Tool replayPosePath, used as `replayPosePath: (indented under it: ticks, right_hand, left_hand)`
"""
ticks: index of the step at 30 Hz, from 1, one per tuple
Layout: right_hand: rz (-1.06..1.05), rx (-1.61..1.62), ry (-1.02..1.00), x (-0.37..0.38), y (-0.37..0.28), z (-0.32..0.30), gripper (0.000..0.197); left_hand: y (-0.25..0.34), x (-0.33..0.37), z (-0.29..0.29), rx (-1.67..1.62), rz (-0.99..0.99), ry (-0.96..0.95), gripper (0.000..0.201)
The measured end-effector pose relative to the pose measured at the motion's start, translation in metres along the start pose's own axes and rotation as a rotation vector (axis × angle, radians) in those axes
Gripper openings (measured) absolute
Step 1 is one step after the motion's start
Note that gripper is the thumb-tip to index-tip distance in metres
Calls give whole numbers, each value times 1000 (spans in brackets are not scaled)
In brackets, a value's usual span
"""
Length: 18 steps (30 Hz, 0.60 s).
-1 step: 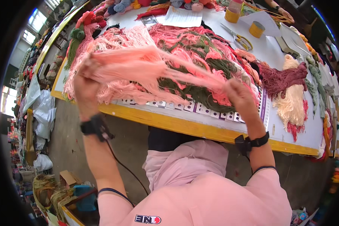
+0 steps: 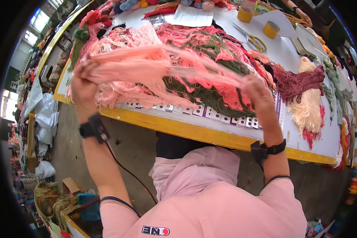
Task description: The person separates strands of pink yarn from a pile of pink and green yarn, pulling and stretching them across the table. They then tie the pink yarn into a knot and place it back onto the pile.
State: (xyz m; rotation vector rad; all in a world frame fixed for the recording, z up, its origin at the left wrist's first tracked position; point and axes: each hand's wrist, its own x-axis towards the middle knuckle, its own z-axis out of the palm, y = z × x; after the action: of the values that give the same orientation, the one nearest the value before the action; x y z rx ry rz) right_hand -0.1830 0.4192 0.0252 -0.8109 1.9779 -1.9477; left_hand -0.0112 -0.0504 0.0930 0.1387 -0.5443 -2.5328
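Note:
A hank of light pink yarn (image 2: 135, 65) is stretched between my two hands above the table. My left hand (image 2: 84, 75) is closed around its wide, loose end. At the narrower end, my right hand (image 2: 258, 90) pinches the drawn-out strands. Beneath the stretched hank lies a broad heap of pink, coral and dark green yarn (image 2: 222, 97), with paler pink yarn on its left side. Motion blurs the hank and both hands a little.
The white table (image 2: 246, 137) has a yellow front edge. Punched cards (image 2: 222, 118) show under the heap. Yellow-handled scissors (image 2: 256, 43), paper (image 2: 192, 16) and yellow-banded containers (image 2: 271, 29) lie behind. Maroon and cream hanks (image 2: 307, 105) are at right. Another person's hand (image 2: 304, 18) shows far right.
My hands have moved slightly apart, the left one leftward and the right one rightward, both a little higher. The pink hank between them has shifted left with its wide end.

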Motion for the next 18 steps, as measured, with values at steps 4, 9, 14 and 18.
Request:
replayPosePath:
  ticks: [4, 9, 14, 18]
  right_hand:
    - [19, 949, 480, 15, -57, -37, 12]
    - [89, 1073, 32, 7, -60, -168, 27]
    - [52, 656, 338, -90, -82, -450, 30]
    - [-200, -911, 651, -49, -88, -436, 23]
  left_hand:
    - [31, 22, -42, 1444, 505, 169, 49]
    - [199, 47, -127, 2042, 406, 406, 37]
    - [294, 131, -75, 1943, 370, 216, 25]
    - [264, 197, 7, 2063, 460, 33, 42]
